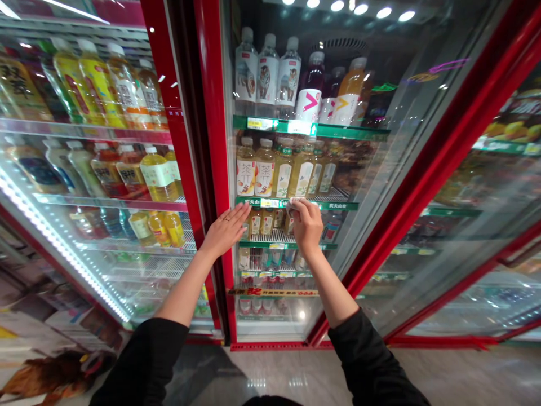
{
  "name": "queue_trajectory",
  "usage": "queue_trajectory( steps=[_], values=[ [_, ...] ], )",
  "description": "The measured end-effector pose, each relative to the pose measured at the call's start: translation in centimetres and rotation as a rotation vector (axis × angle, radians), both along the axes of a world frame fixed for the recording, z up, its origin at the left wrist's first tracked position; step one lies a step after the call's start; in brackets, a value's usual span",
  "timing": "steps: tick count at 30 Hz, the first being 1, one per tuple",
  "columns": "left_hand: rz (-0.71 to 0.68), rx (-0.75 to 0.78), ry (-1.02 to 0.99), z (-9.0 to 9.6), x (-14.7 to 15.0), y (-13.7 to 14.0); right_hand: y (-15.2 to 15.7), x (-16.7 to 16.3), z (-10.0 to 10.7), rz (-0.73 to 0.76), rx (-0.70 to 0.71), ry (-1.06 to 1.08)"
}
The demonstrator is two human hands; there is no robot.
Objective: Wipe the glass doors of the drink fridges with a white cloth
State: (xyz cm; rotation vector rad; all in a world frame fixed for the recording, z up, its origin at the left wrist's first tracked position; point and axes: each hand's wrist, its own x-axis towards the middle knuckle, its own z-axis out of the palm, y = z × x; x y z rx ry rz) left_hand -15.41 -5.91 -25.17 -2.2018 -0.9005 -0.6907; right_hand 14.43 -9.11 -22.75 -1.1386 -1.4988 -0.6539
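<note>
R hand (307,223), ctr of frame, has its fingers bunched narrow on a small white wad (291,205), prob. tissue or cloth but too small to be sure. It's at the glass door (372,186), approx. level w/ the green shelf strip (338,206) under the 茶π tea bottles (255,169). L hand (227,225), just left of ctr, lies flat w/ fingers out, gripping nothing, by the red door frame (211,113).

Progress: work at the glass looks under way, not finished, since the wad is mid-door & both hands are up at it. No streak or mark shows which parts are done, so can't split done vs. left. Door looks shut; drinks are all behind it, neither hand has one.

Behind the glass: animal-label water bottles (267,73) & V-label bottles (310,96) in the top row, upper ctr. Another drinks cooler (186,113) fills the left; grey floor (279,378) at btm ctr.
</note>
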Motion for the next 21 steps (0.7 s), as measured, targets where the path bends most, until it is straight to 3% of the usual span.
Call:
queue_trajectory(
  steps=[4,8,12,16,21],
  values=[
    [0.008,-0.021,-0.024,-0.2,0.3,-0.2,-0.4,0.8,-2.1,-0.080,0.076,0.077],
    [0.013,-0.018,-0.043,-0.6,0.6,-0.1,-1.0,-1.2,-3.7,-0.010,-0.001,-0.035],
    [0.006,-0.037,-0.031,-0.5,0.5,0.0,-0.5,-2.5,-2.0,0.075,-0.086,-0.143],
    [-0.009,-0.045,-0.021,-0.3,0.3,0.0,0.5,-0.5,0.3,0.051,-0.049,-0.103],
    [-0.027,-0.063,-0.053,-0.8,0.4,0.2,0.6,1.8,-1.1,-0.029,0.083,0.065]
  ],
)
